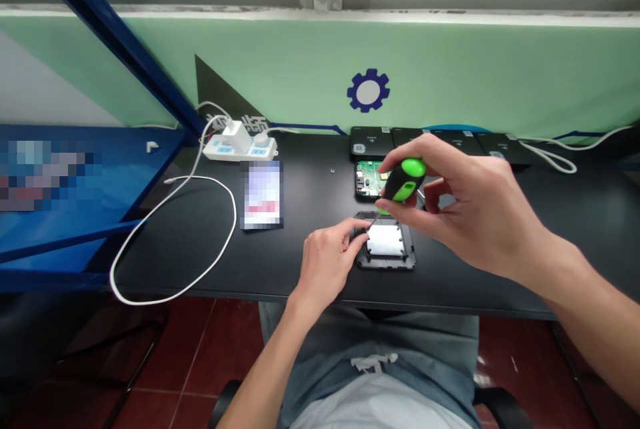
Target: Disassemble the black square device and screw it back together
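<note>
My right hand (465,199) grips the black and green handle of a screwdriver (404,181), held tilted above the desk. Its thin shaft slants down toward the upper left corner of a black plastic cover (411,257) with a silvery plate (384,240) in its middle. At that corner, my left hand (327,252) has thumb and forefinger pinched close around the shaft's tip; whatever lies between them is too small to make out. Behind the cover, a green circuit board (369,177) sits in a black housing, partly hidden by my right hand.
Several black boxes (373,141) line the back of the desk (310,269). Tiny screws (332,171) lie left of the circuit board. A white power strip (240,147), a looped white cable (235,215) and a blurred card (262,195) are on the left.
</note>
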The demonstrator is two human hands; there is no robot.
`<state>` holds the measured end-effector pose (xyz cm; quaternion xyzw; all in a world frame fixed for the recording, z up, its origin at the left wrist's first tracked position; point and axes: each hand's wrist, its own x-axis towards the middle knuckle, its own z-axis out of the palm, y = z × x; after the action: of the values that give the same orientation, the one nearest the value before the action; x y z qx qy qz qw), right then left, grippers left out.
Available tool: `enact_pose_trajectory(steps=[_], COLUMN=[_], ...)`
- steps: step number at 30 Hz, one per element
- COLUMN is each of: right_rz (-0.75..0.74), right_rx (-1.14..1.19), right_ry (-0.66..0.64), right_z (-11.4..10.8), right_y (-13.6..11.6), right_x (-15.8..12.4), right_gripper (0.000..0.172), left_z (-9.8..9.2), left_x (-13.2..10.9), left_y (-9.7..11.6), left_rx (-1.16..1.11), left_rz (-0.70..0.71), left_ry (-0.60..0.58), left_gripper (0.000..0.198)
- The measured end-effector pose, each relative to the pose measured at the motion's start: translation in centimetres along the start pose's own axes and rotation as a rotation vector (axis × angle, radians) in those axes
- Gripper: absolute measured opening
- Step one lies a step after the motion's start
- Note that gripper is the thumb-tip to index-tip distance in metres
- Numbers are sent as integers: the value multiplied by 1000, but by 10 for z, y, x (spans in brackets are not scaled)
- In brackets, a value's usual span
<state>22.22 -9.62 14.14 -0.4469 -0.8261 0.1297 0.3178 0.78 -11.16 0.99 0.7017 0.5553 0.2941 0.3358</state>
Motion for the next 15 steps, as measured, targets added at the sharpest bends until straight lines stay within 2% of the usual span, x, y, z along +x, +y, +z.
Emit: enact_pose_trajectory(steps=[4,7,12,15], right_rz=[-24,-65,-58,-53], right_rx=[-80,-198,-411,-488], right_ry=[-11,7,-24,-79], right_z=[1,3,-5,-14], right_y=[2,3,-3,-7], right_x=[3,7,16,22], right_gripper=[26,20,37,37], left_z=[0,-1,-2,-3], left_x=[0,-1,-2,-2], left_y=[0,1,4,5], left_rx=[11,20,28,34], left_rz=[2,-8,-38,-42], left_ry=[-2,-9,-26,-39], left_gripper=[23,27,31,33])
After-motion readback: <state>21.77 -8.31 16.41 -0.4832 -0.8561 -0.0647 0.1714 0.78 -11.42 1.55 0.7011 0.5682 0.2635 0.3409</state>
